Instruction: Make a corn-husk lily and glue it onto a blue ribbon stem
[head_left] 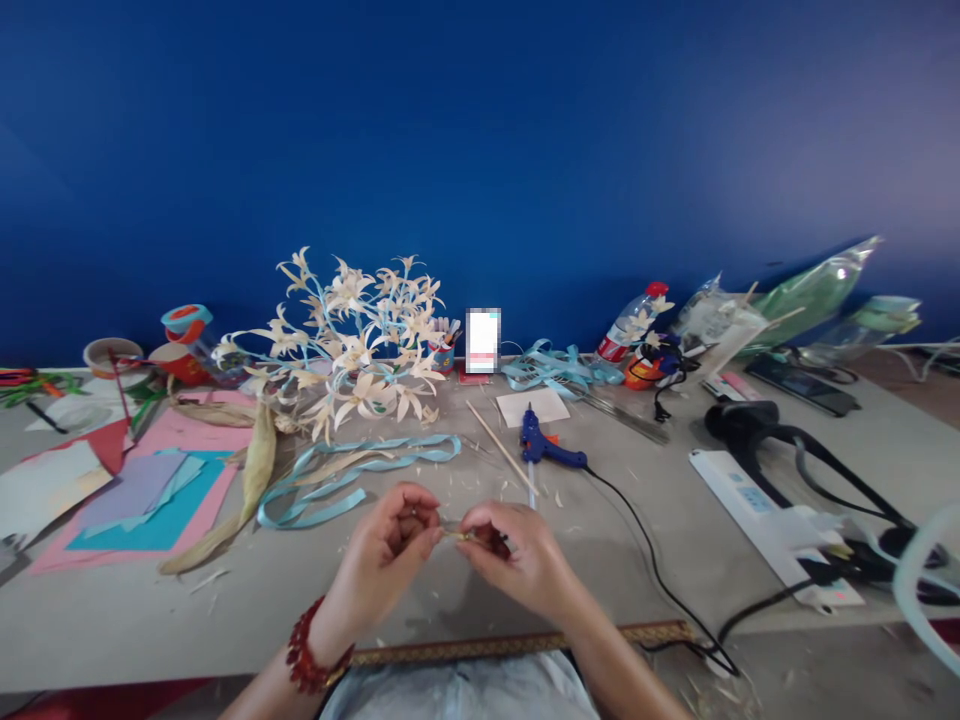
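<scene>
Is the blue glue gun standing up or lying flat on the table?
Lying flat: the blue glue gun rests on its side on the table, cord trailing right.

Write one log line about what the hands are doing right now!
left hand: pinching small straw piece | right hand: pinching same piece | nearby: glue gun, blue ribbon

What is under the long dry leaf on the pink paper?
The dry leaf lies across the edge of the pink paper and the grey table. Whatever is right beneath the leaf is covered.

Table [420,600]: matt grey. Glue gun [541,446]: glossy blue plastic. Ribbon [352,480]: smooth, satiny. Corn husk [251,480]: dry, fibrous.
</scene>
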